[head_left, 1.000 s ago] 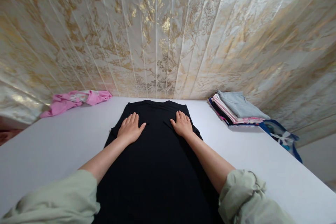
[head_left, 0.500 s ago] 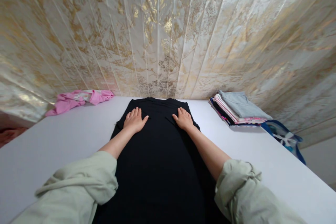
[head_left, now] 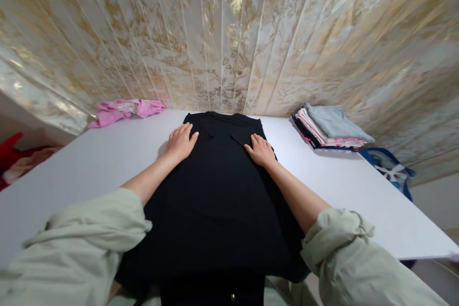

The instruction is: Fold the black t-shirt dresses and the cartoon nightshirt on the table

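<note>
A black garment (head_left: 218,191) lies spread lengthwise on the white table, its narrower end towards the curtain. Its kind is not clear. Two thin dark lines like cords or folds show on its upper part. My left hand (head_left: 180,142) rests flat with spread fingers on its upper left edge. On the upper right side lies my right hand (head_left: 261,150), also flat, the thumb touching one of the dark lines. Neither hand grips the cloth. The lower end of the garment reaches the near side of the table, close to my body.
A crumpled pink cloth (head_left: 125,111) lies at the back left of the white table (head_left: 89,167). Folded clothes (head_left: 332,126) are stacked at the back right, beside a blue-edged clear bag (head_left: 389,169). A patterned curtain (head_left: 229,38) hangs behind. Red and pink cloth (head_left: 25,162) shows far left.
My view has tilted down, so more of the garment's near end shows. My hands have shifted slightly outward along the garment's sides, and the side pieces under them look tucked or smoothed.
</note>
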Motion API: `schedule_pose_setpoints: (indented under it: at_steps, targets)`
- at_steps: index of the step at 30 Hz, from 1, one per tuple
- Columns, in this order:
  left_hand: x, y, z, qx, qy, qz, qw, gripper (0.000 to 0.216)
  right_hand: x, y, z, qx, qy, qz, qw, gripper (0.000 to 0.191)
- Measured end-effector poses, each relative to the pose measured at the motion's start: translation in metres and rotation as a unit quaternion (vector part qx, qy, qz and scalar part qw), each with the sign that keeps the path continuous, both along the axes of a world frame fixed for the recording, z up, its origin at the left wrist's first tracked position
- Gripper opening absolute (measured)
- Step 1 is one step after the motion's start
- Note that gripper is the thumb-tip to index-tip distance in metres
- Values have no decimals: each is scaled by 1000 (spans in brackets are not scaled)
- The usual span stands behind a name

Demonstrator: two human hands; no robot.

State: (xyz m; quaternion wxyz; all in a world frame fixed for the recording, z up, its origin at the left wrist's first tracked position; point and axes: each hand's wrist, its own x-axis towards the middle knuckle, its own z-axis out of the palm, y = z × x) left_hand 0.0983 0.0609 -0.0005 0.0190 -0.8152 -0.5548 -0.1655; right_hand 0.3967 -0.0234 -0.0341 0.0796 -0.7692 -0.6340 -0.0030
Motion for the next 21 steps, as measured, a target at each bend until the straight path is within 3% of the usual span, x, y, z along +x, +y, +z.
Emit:
schedule_pose_setpoints:
  at_steps: [3, 6, 10, 15, 21]
  targets:
    - [-34, -37, -11, -40, 43, -31, 998, 62, -7, -5, 10, -8, 8, -7, 1000, 66]
    - [-57, -64, -24, -63, 86, -49, 993, 65, -30, -30, 22, -4, 4, 28, 1000, 64]
    - [-63, -69, -28, -64, 95, -45, 992, 63, -73, -96, 26, -26, 12, 165, 986, 60]
    - [-65, -77, -24, -65, 93, -49, 992, 64, -98, -178, 20, -35, 25, 224, 974, 60]
    - [-96, -147, -36, -57, 44, -49, 996, 64, -91, -240, 26, -37, 47, 271, 961, 61]
